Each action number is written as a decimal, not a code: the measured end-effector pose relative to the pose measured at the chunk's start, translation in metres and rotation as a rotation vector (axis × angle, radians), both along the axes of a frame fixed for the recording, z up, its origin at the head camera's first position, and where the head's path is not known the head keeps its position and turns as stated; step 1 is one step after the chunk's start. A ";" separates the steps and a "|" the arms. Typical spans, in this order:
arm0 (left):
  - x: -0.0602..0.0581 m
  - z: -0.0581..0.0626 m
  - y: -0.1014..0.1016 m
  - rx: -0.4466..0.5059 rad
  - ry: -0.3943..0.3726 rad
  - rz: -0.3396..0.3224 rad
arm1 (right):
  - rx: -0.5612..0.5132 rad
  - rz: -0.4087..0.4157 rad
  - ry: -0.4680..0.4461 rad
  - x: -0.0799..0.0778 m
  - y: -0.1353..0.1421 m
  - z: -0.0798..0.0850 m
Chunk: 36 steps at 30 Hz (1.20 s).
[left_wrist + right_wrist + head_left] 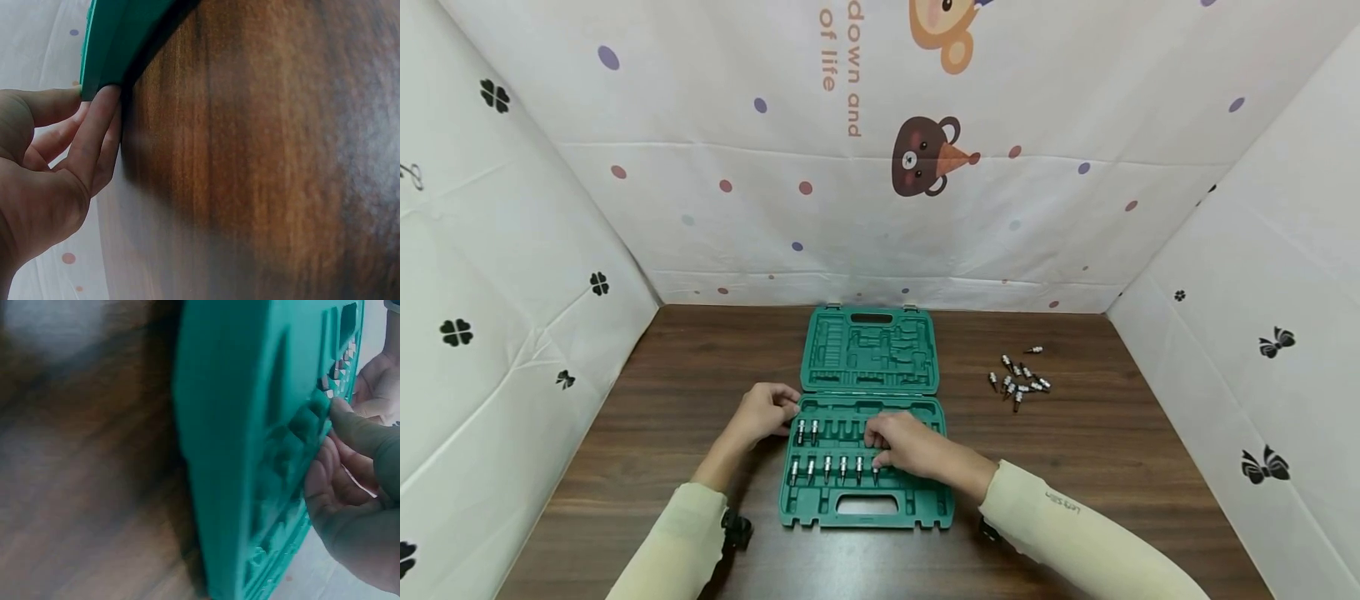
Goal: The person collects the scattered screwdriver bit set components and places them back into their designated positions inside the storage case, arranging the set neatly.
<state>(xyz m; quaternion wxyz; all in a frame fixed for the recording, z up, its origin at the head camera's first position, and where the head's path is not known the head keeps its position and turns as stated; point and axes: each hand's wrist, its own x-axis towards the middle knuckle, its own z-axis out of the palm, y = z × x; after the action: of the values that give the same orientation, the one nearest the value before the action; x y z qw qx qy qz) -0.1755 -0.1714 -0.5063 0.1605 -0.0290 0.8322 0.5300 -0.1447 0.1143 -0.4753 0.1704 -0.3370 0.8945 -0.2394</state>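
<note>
A green plastic tool case [812, 504] lies opened flat, its lid [812, 367] folded back. Small silver-and-black bit sockets stand in its slots: several in the front row [827, 468] and two in the row behind [814, 432]. My left hand [760, 417] pinches the case's left edge, thumb on top and fingers against the side wall in the left wrist view. My right hand [910, 446] is over the case with its thumb pressing on the rightmost bit socket [876, 477] of the front row. Its other fingers are bent over the slots behind, apart from the thumb.
To the right of the case, several loose bit sockets [1017, 387] lie in a small pile, with one [1034, 350] a little farther back. The brown wooden table [715, 350] is bordered by white printed cloth walls [850, 225] at the back and both sides.
</note>
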 end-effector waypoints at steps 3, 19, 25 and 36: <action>0.001 0.001 0.000 -0.001 -0.001 0.001 | 0.029 -0.001 0.014 -0.001 -0.003 0.002; 0.001 0.000 -0.001 -0.006 0.009 0.009 | -0.004 0.002 -0.003 -0.003 -0.002 -0.001; 0.001 -0.001 0.000 -0.003 0.009 0.020 | -0.054 0.003 -0.015 0.000 0.003 -0.004; 0.002 0.001 0.001 0.011 0.004 0.007 | -0.130 0.005 0.012 0.002 0.018 -0.009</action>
<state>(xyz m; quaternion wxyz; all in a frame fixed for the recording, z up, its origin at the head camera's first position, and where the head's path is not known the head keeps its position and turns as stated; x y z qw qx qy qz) -0.1739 -0.1707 -0.5057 0.1573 -0.0302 0.8294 0.5352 -0.1432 0.1325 -0.4840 0.1434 -0.3509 0.8772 -0.2947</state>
